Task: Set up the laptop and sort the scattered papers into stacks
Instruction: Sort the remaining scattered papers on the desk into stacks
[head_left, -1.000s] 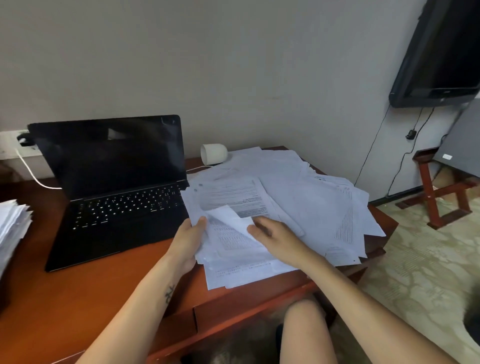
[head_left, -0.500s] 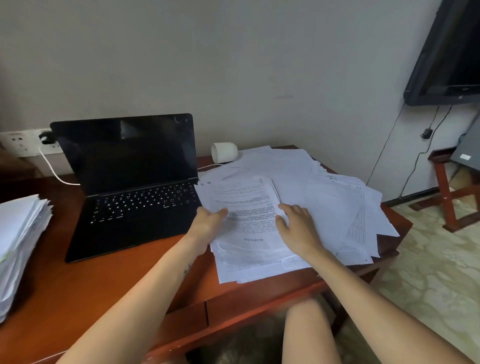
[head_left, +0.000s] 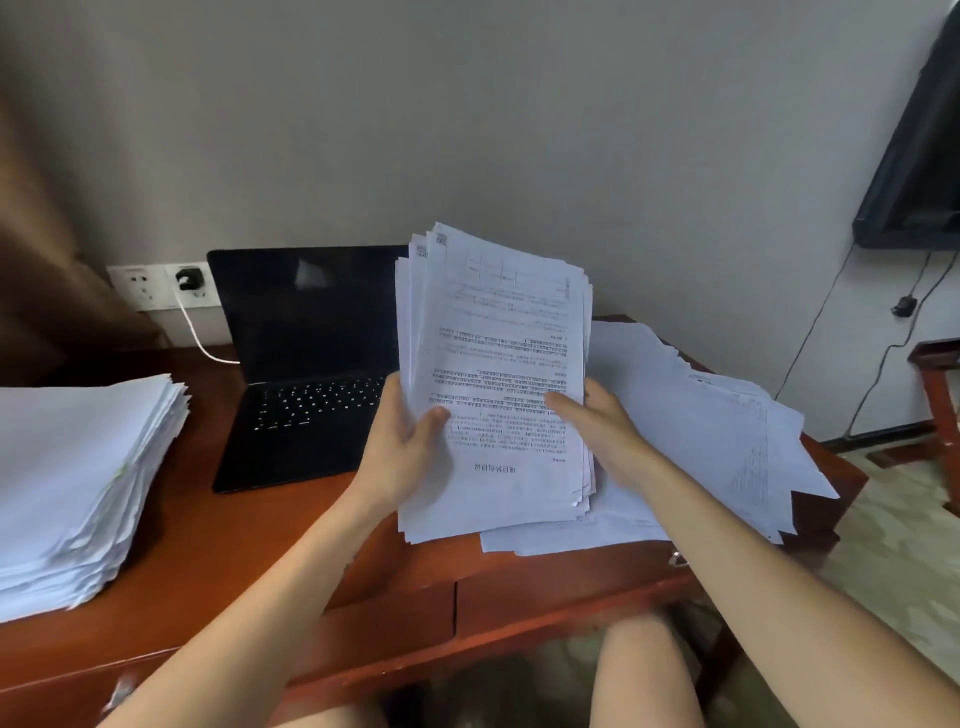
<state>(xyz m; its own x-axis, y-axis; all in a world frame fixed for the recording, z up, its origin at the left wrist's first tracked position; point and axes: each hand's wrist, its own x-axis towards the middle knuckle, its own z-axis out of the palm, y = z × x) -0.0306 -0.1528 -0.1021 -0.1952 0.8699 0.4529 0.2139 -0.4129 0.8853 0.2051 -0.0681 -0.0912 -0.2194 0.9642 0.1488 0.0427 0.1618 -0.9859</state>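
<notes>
A bundle of printed papers (head_left: 498, 374) is raised upright above the desk, its text upside down to me. My left hand (head_left: 402, 452) grips its left edge, thumb on the front sheet. My right hand (head_left: 602, 434) grips its right edge, thumb across the print. Behind the bundle, scattered papers (head_left: 701, 431) lie spread over the right end of the desk. A tall stack of papers (head_left: 78, 478) sits at the left. The black laptop (head_left: 306, 364) stands open with a dark screen between the stack and the bundle, partly hidden by the sheets.
The red-brown wooden desk (head_left: 249, 545) has drawers along its front. A white cable (head_left: 200, 340) runs from a wall socket (head_left: 189, 280) to the laptop. A dark wall-mounted screen (head_left: 919, 171) hangs at right, and a red wooden stand (head_left: 940, 384) is on the floor.
Both hands gathered sheets lying flat on the desk and lifted them as one upright bundle. The view turned left, showing more of the left stack.
</notes>
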